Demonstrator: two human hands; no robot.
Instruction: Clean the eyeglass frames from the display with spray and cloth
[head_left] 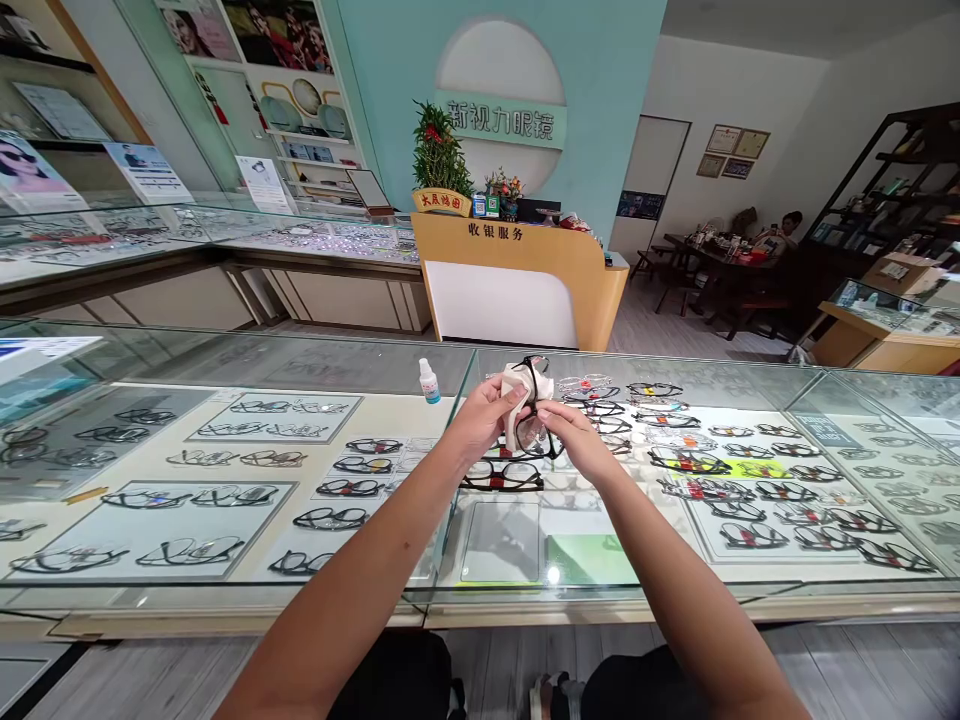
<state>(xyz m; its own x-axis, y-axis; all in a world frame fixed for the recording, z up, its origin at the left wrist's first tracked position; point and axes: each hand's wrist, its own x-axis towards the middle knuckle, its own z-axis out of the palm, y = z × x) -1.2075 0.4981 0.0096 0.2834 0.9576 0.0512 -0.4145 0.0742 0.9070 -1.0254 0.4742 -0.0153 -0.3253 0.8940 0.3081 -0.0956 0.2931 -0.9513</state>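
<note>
A pair of black-framed eyeglasses (529, 434) is held up over the glass counter, turned so that one lens sits above the other. My left hand (484, 415) pinches a whitish cloth (517, 378) around the upper lens. The fingers of my right hand (574, 432) grip the frame near its middle, just beside the cloth. Part of the upper lens is hidden by the cloth. Left of my hands, a small white spray bottle (428, 381) with a blue label stands upright on the glass top. Below my hands lies another black pair of glasses (504, 476).
The glass display counter (367, 368) spans my front, with many eyeglasses (375, 446) in rows inside. Beyond it stands a wooden cashier desk (517, 250) with a potted plant (441, 150). A person (787, 228) sits at a dark table at the far right.
</note>
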